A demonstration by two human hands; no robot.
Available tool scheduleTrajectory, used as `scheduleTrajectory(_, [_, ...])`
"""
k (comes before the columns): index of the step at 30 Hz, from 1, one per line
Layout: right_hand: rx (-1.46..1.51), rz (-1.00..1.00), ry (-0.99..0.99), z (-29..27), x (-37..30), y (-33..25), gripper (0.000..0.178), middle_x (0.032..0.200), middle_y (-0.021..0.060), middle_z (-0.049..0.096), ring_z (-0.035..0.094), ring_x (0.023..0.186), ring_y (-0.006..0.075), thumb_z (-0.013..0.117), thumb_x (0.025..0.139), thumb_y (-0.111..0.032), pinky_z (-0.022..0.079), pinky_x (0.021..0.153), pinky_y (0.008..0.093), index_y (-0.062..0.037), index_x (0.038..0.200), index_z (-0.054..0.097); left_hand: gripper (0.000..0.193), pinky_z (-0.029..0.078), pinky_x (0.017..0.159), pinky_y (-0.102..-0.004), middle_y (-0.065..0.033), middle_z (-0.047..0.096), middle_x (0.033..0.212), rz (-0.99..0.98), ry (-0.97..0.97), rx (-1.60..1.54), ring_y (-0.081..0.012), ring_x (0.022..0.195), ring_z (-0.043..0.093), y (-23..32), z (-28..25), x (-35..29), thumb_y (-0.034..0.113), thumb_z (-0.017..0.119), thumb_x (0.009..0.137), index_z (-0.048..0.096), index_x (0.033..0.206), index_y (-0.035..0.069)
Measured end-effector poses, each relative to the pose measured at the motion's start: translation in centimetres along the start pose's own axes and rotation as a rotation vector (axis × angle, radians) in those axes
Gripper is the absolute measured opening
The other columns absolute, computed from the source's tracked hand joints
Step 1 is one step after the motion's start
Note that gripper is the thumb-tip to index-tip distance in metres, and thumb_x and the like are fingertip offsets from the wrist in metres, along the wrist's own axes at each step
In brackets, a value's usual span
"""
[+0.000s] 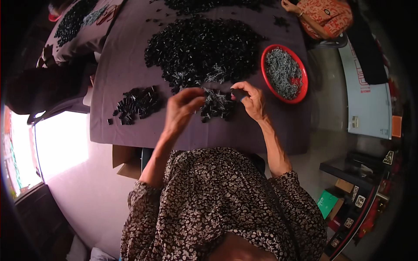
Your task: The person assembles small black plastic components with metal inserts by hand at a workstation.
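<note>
Between thumb and fingers, my right hand pinches a small black plastic piece. My left hand is level with it on the other side, thumb and fingers drawn together; whatever they hold is too small to make out. Both hands are over a small heap of grey screw-like pins mixed with black pieces. Beyond them spreads a large pile of black plastic pieces. A smaller group of black pieces lies to the left of my left hand.
A red basin full of grey pins stands right of the pile on the cloth-covered table. At the far right sits another person in an orange patterned top. Another table with black pieces is at the far left. A cardboard box is below the table's edge.
</note>
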State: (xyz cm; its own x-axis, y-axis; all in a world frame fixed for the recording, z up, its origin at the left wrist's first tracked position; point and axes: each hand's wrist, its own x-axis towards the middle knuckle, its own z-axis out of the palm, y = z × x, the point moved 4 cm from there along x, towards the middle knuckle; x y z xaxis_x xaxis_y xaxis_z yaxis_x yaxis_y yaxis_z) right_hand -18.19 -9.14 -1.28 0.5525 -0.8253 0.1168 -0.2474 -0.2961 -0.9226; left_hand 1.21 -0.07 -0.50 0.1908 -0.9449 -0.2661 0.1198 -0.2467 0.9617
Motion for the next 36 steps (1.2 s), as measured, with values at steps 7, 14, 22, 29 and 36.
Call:
scheduleTrajectory(7, [-0.189, -0.325, -0.024, 1.3, -0.8, -5.5, 0.027, 0.082, 0.0102, 0.059, 0.059, 0.075, 0.0231, 0.047, 0.065, 0.006, 0.047, 0.065, 0.0294, -0.0008, 0.090, 0.056, 0.018, 0.047, 0.067, -0.0254, -0.0043, 0.062, 0.079, 0.007, -0.106, -0.392, -0.0108, 0.070, 0.057, -1.4, 4.2, -0.1, 0.015, 0.063, 0.081, 0.061, 0.092, 0.001])
scheduleTrajectory(14, [-0.228, -0.271, -0.181, 2.0, -2.4, -5.0, 0.033, 0.081, 0.0098, 0.060, 0.060, 0.075, 0.0257, 0.048, 0.058, 0.010, 0.048, 0.065, 0.0326, -0.0015, 0.088, 0.056, 0.017, 0.047, 0.061, -0.0264, -0.0055, 0.062, 0.076, -0.172, -0.238, -0.357, -0.0116, 0.065, 0.057, -4.0, 4.5, -1.5, 0.015, 0.064, 0.080, 0.061, 0.087, 0.000])
scheduleTrajectory(22, [-0.068, 0.009, -0.145, 1.3, -1.5, -3.3, 0.032, 0.082, 0.0095, 0.063, 0.062, 0.077, 0.0185, 0.040, 0.064, 0.006, 0.047, 0.071, 0.0291, -0.0012, 0.089, 0.059, 0.013, 0.048, 0.061, -0.0264, -0.0061, 0.061, 0.075, -0.158, -0.263, -0.374, -0.0131, 0.063, 0.057, -4.7, 4.2, -1.7, 0.010, 0.064, 0.079, 0.060, 0.086, 0.000])
scheduleTrajectory(29, [-0.616, -0.125, -0.046, 2.1, 3.8, 2.2, 0.027, 0.084, 0.0140, 0.061, 0.060, 0.074, 0.0303, 0.046, 0.066, 0.004, 0.047, 0.065, 0.0349, -0.0039, 0.088, 0.060, 0.011, 0.047, 0.063, -0.0257, -0.0054, 0.061, 0.076, -0.174, -0.158, -0.407, -0.0114, 0.067, 0.057, -5.5, 2.6, -1.1, 0.011, 0.061, 0.081, 0.059, 0.085, 0.001])
scheduleTrajectory(36, [-0.546, -0.105, -0.072, 0.6, 3.9, 2.0, 0.027, 0.080, 0.0135, 0.059, 0.058, 0.071, 0.0309, 0.046, 0.063, 0.006, 0.045, 0.063, 0.0367, -0.0034, 0.085, 0.060, 0.012, 0.046, 0.063, -0.0225, -0.0032, 0.060, 0.075, -0.184, -0.073, -0.424, -0.0092, 0.066, 0.055, -6.3, 1.1, -1.0, 0.013, 0.062, 0.080, 0.060, 0.083, 0.002])
